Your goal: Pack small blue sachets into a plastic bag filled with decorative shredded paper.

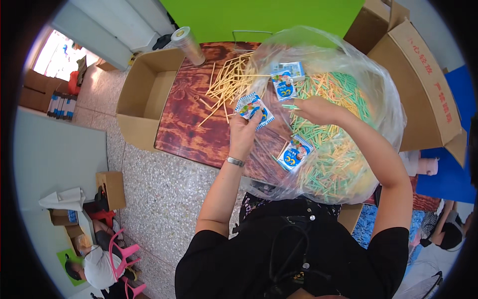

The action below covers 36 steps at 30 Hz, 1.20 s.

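My left hand [243,133] is closed on a small blue-and-white packet [255,110], gripping its lower edge with the thumb on top. Over a large clear plastic bag [383,89] full of thin green, yellow and orange sticks [338,84], my right hand [316,109] has its fingers pinched together. A few thin green sticks [290,106] poke out from those fingertips toward the left packet. Two similar packets lie at the bag's left side, an upper packet [284,85] beyond my right hand and a lower packet [296,152] nearer me.
Pale yellow sticks [231,79] are heaped on the dark red wood-grain table [184,119]. A clear cylindrical tub [188,46] stands at its far left corner. Open cardboard boxes flank it, a left box [142,99] and a right box [418,84]. Another person [99,264] sits lower left.
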### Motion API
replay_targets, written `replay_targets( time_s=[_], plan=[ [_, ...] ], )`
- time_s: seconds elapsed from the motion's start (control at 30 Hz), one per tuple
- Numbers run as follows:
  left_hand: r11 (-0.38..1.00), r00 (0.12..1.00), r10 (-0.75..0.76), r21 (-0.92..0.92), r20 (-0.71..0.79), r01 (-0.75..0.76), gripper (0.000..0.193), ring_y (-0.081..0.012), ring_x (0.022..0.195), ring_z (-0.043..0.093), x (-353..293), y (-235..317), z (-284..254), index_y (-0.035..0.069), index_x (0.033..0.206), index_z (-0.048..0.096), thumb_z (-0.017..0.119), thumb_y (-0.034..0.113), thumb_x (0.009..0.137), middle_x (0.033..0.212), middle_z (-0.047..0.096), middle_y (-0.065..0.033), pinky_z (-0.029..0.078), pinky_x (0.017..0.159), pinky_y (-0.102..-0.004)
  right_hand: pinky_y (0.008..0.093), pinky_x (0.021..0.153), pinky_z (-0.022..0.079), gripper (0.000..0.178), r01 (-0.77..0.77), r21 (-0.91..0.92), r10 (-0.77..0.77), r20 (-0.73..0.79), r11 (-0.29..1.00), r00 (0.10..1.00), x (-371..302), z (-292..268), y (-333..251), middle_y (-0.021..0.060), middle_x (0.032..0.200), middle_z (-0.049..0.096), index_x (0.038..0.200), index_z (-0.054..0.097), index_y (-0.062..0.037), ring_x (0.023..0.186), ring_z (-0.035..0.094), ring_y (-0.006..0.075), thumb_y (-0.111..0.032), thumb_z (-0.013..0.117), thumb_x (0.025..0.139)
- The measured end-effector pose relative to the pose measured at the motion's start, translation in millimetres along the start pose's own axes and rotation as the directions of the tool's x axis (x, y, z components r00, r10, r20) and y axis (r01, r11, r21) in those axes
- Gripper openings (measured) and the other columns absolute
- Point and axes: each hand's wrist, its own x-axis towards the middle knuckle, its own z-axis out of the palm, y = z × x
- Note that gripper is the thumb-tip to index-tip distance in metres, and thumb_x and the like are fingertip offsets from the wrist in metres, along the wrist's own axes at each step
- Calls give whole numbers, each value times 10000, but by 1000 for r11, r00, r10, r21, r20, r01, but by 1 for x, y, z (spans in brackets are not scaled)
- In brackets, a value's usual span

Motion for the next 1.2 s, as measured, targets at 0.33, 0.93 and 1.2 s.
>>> replay_targets(
  time_s=[0.33, 0.93, 1.2],
  plan=[
    [951, 990, -79, 289, -120, 111, 159, -89, 712, 631, -13, 1, -8, -15, 1020, 646, 666, 40, 873, 881, 669, -45, 542, 556, -235, 411, 721, 556, 277, -292, -680, 447, 58, 673, 893, 89, 97, -7, 114, 977, 694, 1078, 678, -61, 897, 677, 302, -178, 582, 846],
    [958, 997, 3, 285, -79, 20, 157, -60, 670, 621, -17, -11, -8, 9, 981, 640, 701, 60, 846, 839, 671, -28, 527, 555, -213, 419, 636, 541, 183, 355, -701, -280, 225, 619, 933, 35, 50, 18, 137, 944, 674, 1009, 615, -146, 751, 682, 287, -167, 485, 880],
    [950, 998, -11, 310, -65, 31, 163, -57, 683, 618, -19, -11, -4, 4, 990, 643, 698, 65, 850, 852, 670, -28, 527, 555, -210, 358, 889, 495, 185, 333, -801, -258, 230, 498, 939, 40, 59, 22, 91, 1227, 616, 851, 696, -176, 1187, 540, 194, -193, 512, 859]
  ],
)
